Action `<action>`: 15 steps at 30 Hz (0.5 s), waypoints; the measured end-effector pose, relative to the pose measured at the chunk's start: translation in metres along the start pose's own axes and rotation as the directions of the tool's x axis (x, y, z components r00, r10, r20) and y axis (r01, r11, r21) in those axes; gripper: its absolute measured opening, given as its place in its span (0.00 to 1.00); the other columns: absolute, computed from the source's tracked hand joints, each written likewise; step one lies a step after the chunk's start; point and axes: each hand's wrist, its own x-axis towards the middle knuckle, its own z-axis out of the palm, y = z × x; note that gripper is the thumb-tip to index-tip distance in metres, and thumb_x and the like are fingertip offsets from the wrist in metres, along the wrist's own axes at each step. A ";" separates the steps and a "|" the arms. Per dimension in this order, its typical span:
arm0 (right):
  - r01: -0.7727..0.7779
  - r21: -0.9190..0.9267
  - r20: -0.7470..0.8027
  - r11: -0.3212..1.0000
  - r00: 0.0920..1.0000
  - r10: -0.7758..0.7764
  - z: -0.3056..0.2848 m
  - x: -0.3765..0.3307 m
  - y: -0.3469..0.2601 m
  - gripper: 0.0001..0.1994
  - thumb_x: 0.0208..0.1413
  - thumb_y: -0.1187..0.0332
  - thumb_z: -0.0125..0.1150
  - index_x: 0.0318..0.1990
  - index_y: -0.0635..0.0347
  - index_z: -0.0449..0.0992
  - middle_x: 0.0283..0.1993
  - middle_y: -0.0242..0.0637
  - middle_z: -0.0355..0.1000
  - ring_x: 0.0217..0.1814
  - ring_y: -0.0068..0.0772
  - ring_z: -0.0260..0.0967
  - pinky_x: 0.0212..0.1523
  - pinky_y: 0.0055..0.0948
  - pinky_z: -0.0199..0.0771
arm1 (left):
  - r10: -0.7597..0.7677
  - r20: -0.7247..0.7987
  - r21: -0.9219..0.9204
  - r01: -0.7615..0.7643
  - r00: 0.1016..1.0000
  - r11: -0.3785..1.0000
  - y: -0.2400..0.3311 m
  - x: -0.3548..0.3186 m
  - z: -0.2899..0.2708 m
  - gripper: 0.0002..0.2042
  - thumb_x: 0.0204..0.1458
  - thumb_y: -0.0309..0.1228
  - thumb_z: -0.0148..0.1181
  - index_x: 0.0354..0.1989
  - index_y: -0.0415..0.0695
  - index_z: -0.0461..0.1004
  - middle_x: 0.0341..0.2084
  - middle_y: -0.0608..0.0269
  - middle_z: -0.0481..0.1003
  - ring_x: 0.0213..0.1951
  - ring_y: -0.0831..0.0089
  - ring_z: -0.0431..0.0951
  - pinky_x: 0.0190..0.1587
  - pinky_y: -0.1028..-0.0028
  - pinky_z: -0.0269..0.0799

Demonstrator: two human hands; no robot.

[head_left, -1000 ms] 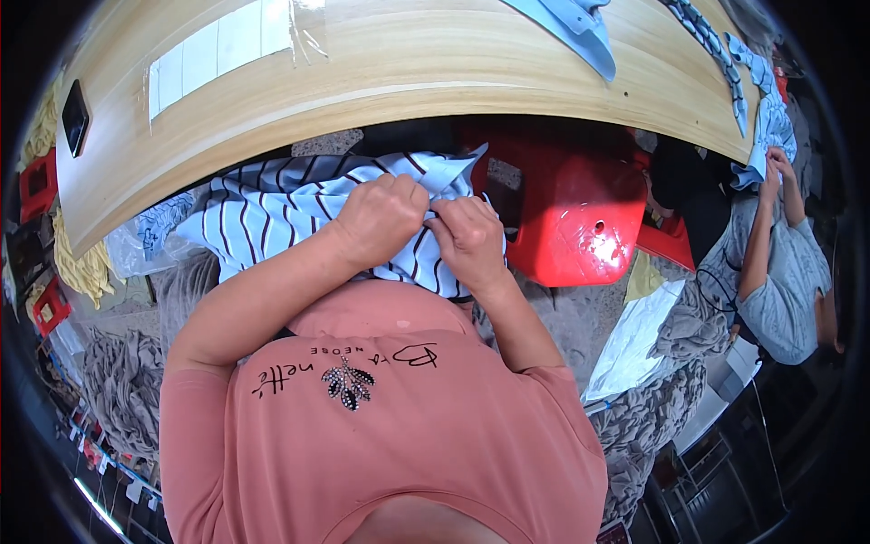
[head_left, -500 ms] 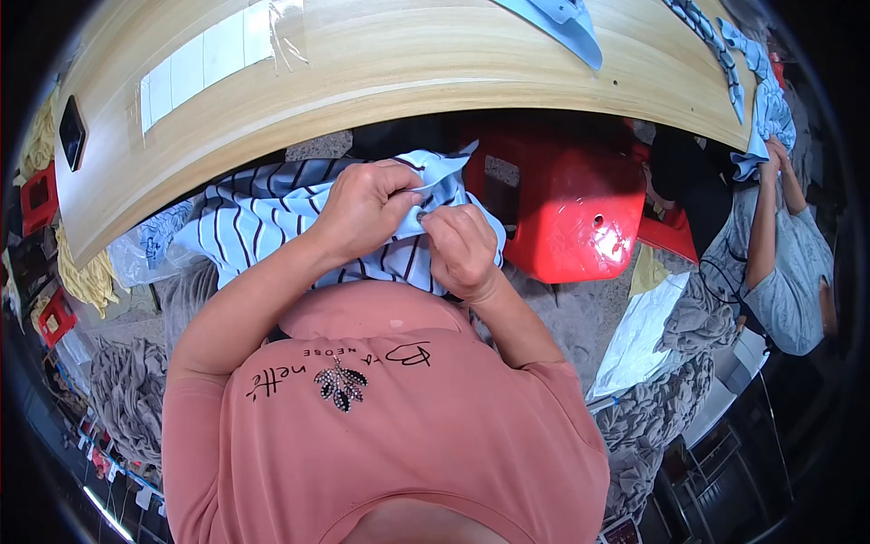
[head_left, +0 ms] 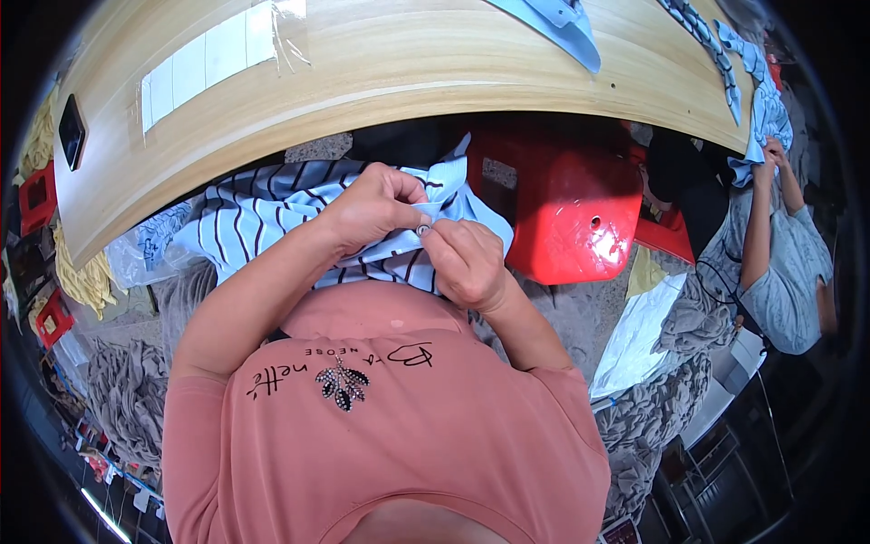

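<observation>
A light blue shirt (head_left: pixel 258 231) with dark stripes lies bunched in my lap, partly under the table's front edge. My left hand (head_left: pixel 373 216) is closed on its edge, thumb and fingers pinching the cloth. Close beside it, my right hand (head_left: pixel 467 263) also pinches the shirt, fingertips nearly meeting those of the left. Between the two sets of fingertips shows a small round button (head_left: pixel 422 230). A pointed corner of plain blue cloth sticks up beyond my hands.
Ahead is a wooden table (head_left: pixel 390 68) bearing a phone (head_left: pixel 72 132), taped white paper (head_left: pixel 208 63) and blue cloth pieces (head_left: pixel 557 27). A red stool (head_left: pixel 571 218) stands right of my hands. Grey cloth heaps (head_left: pixel 131 390) lie around. Another person (head_left: pixel 784 290) handles blue cloth at the far right.
My hands have shifted slightly on the shirt, with the right hand moving a little right and down. The button shows more clearly between the fingertips.
</observation>
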 end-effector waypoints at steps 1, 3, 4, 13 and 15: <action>0.005 -0.003 -0.002 1.000 1.000 -0.005 0.000 0.000 0.001 0.13 0.29 0.76 0.55 0.29 0.66 0.69 0.26 0.38 0.65 0.18 0.30 0.62 0.17 0.26 0.61 | -0.017 0.030 -0.008 0.017 0.999 1.000 0.000 0.000 -0.002 0.02 0.37 0.21 0.58 0.19 0.37 0.73 0.15 0.71 0.69 0.19 0.86 0.63 0.21 0.83 0.57; -0.067 0.032 0.089 0.997 0.994 0.064 -0.001 0.001 0.000 0.13 0.29 0.80 0.54 0.30 0.68 0.71 0.26 0.42 0.67 0.21 0.36 0.66 0.20 0.27 0.65 | -0.025 0.060 -0.011 0.026 0.998 1.000 -0.005 -0.001 -0.007 0.01 0.38 0.21 0.58 0.19 0.36 0.73 0.16 0.71 0.69 0.20 0.85 0.63 0.23 0.84 0.57; -0.057 0.027 0.085 0.998 0.995 0.054 0.001 0.000 0.002 0.13 0.29 0.80 0.54 0.30 0.68 0.71 0.26 0.42 0.67 0.21 0.36 0.66 0.20 0.27 0.65 | -0.051 0.058 -0.075 0.055 0.997 0.996 -0.014 0.000 -0.012 0.02 0.39 0.22 0.57 0.22 0.36 0.73 0.18 0.70 0.71 0.22 0.85 0.65 0.25 0.84 0.59; -0.287 0.167 0.192 0.943 0.948 0.254 0.004 0.009 0.008 0.10 0.35 0.81 0.55 0.30 0.63 0.72 0.30 0.40 0.69 0.25 0.38 0.68 0.23 0.28 0.68 | 0.034 0.008 0.052 -0.034 0.999 0.998 -0.018 -0.009 -0.012 0.04 0.42 0.22 0.57 0.28 0.35 0.75 0.21 0.70 0.72 0.25 0.88 0.66 0.27 0.84 0.62; -0.349 0.161 0.251 0.923 0.919 0.303 0.007 0.008 0.009 0.09 0.37 0.82 0.55 0.29 0.61 0.72 0.31 0.39 0.69 0.26 0.37 0.69 0.25 0.29 0.69 | 0.105 -0.066 0.100 -0.098 0.992 0.990 -0.016 -0.014 -0.007 0.04 0.44 0.20 0.56 0.29 0.35 0.75 0.21 0.70 0.73 0.25 0.88 0.66 0.26 0.83 0.63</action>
